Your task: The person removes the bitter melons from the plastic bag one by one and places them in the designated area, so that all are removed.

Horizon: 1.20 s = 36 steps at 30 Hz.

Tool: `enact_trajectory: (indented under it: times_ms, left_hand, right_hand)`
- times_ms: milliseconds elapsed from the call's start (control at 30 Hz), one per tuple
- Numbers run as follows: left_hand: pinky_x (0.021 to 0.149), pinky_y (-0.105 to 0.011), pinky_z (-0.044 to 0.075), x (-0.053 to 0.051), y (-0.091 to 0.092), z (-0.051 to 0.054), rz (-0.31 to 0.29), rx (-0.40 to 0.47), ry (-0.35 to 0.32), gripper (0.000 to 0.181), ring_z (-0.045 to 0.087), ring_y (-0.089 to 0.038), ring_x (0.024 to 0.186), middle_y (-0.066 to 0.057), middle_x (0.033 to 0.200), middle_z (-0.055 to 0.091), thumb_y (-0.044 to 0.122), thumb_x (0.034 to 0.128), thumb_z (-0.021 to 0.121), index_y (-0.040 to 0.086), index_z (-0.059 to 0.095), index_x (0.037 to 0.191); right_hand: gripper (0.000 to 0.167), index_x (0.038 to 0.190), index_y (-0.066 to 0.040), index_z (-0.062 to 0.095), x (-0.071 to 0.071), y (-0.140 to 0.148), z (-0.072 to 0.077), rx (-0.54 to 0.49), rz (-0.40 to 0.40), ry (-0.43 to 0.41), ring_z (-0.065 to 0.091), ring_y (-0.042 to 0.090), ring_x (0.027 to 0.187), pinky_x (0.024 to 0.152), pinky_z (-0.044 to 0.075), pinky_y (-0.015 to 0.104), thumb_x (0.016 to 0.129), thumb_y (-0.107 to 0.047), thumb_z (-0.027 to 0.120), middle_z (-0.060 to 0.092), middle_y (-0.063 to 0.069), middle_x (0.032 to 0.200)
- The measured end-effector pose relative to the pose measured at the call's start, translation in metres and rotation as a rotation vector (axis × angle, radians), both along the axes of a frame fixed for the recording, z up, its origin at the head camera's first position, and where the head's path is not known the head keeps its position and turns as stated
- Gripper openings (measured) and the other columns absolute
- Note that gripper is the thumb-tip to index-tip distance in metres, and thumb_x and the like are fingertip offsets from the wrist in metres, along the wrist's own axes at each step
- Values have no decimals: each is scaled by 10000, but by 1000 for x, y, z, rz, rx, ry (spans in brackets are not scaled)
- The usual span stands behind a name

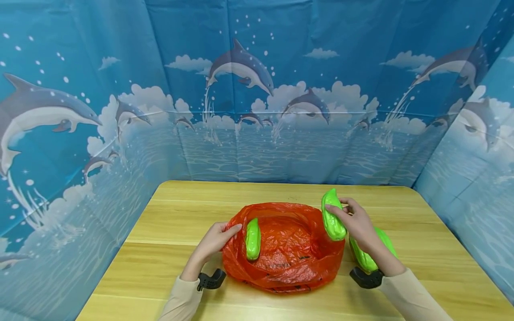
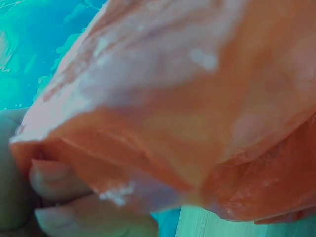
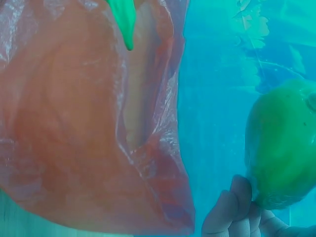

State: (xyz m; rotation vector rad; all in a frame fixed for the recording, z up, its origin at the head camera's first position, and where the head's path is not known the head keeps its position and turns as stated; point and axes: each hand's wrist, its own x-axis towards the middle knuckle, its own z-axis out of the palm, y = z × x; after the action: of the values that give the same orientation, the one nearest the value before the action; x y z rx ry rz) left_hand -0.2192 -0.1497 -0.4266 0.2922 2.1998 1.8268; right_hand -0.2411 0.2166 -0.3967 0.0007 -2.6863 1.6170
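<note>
My left hand point(image 1: 214, 240) pinches the left rim of a red plastic bag point(image 1: 281, 274), whose mouth gapes upward. In the left wrist view, fingers point(image 2: 59, 177) grip the crumpled film. Inside the bag, near its left side, stands a glossy bright-green, elongated vegetable-shaped piece point(image 1: 253, 240); its pointed tip point(image 3: 126, 24) shows in the right wrist view. With my right hand point(image 1: 357, 220) I hold a similar green piece point(image 1: 332, 216), pointed end up, at the bag's right rim. The right wrist view shows its rounded green side point(image 3: 286, 148) above my fingertips point(image 3: 242, 190).
More glossy green point(image 1: 367, 258) lies on the table right of the bag, partly hidden by my right forearm; how many pieces cannot be told. The wooden table point(image 1: 160, 214) meets a blue dolphin-print curtain point(image 1: 281, 151) at the back and sides. Black wrist cameras point(image 1: 211, 279) sit below both hands.
</note>
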Motion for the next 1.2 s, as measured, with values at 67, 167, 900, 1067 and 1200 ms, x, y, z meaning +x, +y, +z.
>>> enact_trajectory:
  times_ms: [67,167,900,1067,1200]
  left_hand:
    - [561,-281,517,0,0,0,-1,1,0,373,631,-196,616,-224,756,631,241,996,518,-108,563,872]
    - [558,-278,515,0,0,0,-2,4,1,373,627,-193,612,-229,756,628,236,996,518,-115,566,882]
    - [570,-290,525,1,0,2,5,-12,-1,360,639,-252,637,-221,757,624,219,993,523,-123,560,888]
    - [573,-293,528,1,0,2,9,-14,-2,361,649,-272,655,-226,771,631,225,993,523,-121,567,897]
    - [568,-288,525,1,1,3,8,-17,-5,363,647,-269,652,-233,772,631,224,994,523,-122,568,895]
  right_hand:
    - [728,1376,-23,378,0,2,-1,6,-2,5,432,265,848,655,399,347,896,-533,577,429,153,1027]
    - [724,1371,-28,384,0,5,-1,12,-11,8,435,271,865,672,408,345,896,-541,571,432,154,1030]
    - [749,1393,-3,368,0,27,2,29,-54,16,425,278,900,688,414,341,906,-543,547,427,164,1064]
    - [749,1394,6,365,1,34,2,40,-71,22,445,256,848,650,427,325,910,-538,544,442,163,1033]
    - [734,1387,13,372,3,41,2,42,-90,21,465,230,811,644,438,317,917,-525,541,458,153,996]
